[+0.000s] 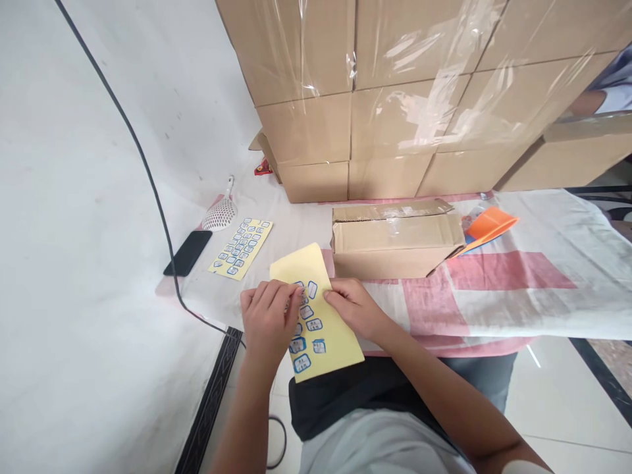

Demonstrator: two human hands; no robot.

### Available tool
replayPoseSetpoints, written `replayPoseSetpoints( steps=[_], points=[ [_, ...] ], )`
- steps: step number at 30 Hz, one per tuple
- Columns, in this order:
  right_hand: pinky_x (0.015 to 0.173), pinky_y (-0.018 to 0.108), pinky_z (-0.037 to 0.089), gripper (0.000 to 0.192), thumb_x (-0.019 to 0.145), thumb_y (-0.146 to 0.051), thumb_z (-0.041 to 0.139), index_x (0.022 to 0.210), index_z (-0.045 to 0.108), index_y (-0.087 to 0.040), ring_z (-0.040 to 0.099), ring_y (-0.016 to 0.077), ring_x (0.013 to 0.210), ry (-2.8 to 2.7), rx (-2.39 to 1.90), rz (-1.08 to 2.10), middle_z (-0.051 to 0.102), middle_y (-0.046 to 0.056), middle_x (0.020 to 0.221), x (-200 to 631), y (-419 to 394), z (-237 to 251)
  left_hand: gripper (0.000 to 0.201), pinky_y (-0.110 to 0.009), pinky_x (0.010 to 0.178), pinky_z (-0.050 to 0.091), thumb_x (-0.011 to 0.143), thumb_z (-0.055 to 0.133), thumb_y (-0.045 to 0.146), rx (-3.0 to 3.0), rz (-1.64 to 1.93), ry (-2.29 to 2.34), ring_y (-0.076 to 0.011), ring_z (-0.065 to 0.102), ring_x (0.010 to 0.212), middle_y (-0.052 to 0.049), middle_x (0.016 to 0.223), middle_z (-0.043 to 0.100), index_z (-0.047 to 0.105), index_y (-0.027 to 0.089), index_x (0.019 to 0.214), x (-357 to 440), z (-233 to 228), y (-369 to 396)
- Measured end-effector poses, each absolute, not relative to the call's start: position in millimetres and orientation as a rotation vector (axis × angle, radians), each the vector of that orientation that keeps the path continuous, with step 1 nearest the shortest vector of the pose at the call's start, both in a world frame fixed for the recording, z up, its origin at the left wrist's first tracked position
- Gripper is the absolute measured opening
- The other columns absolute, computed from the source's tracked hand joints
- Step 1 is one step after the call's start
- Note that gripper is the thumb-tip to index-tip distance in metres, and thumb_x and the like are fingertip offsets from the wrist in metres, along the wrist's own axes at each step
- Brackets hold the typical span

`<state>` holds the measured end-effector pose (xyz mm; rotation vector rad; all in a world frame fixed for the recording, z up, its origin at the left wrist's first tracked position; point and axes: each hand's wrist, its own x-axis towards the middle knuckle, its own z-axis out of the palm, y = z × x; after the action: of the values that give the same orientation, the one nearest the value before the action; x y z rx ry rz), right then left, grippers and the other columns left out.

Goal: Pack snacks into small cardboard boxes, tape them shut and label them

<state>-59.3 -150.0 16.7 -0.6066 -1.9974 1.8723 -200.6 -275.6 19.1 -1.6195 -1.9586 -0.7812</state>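
Observation:
My right hand [358,309] grips a yellow sheet [340,345] by its right edge, thumb on top and fingers behind. Small blue-edged labels are stuck on the sheet, mostly along its left half and middle. Over the sheet's left part, my left hand [270,317] is closed, with thumb and fingertips pinched together near a label. Whatever lies between those fingertips is too small to make out. A second yellow sheet [241,249], covered in similar labels, lies on the table to the left of my hands.
A closed cardboard box [395,243] sits on the cloth-covered table [533,309]. Behind it rise stacked cartons [316,131] in clear wrap. At left lie a black phone [188,253] and a white perforated ladle [220,212]. A dark cable [143,155] hangs along the wall; an orange item [491,224] lies right.

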Motion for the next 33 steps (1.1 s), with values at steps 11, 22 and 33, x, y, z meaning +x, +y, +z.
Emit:
replayPoseSetpoints(
  steps=[11, 22, 33],
  points=[
    [0.076, 0.030, 0.046, 0.024, 0.091, -0.015, 0.047, 0.074, 0.063, -0.018, 0.060, 0.0175, 0.087, -2.115, -0.260, 1.613, 0.066, 0.004, 0.092, -61.5, -143.4, 10.5, 0.013, -0.036, 0.089, 0.042, 0.098, 0.064, 0.029, -2.007, -0.878, -2.022, -0.0203, 0.060, 0.100, -0.006, 0.106, 0.067, 0.069, 0.024, 0.108, -214.3, 26.0, -269.6],
    [0.066, 0.029, 0.039, 0.022, 0.089, -0.028, 0.055, 0.070, 0.055, -0.018, 0.050, 0.0149, 0.072, -2.005, -0.243, 1.794, 0.054, 0.000, 0.075, -61.5, -135.0, 8.8, 0.011, -0.037, 0.092, 0.046, 0.091, 0.072, 0.027, -2.116, -0.994, -2.117, -0.0225, 0.051, 0.104, -0.006, 0.111, 0.055, 0.068, 0.025, 0.101, -220.4, 25.2, -261.5],
    [0.068, 0.023, 0.042, 0.021, 0.078, -0.021, 0.065, 0.092, 0.050, -0.022, 0.051, 0.0122, 0.074, -1.733, -0.396, 2.014, 0.052, -0.004, 0.080, -66.7, -136.7, -4.1, 0.007, -0.040, 0.089, 0.043, 0.092, 0.069, 0.033, -2.073, -0.743, -1.982, -0.0248, 0.058, 0.102, -0.007, 0.111, 0.065, 0.069, 0.026, 0.096, -232.1, 19.4, -255.5]
  ],
)
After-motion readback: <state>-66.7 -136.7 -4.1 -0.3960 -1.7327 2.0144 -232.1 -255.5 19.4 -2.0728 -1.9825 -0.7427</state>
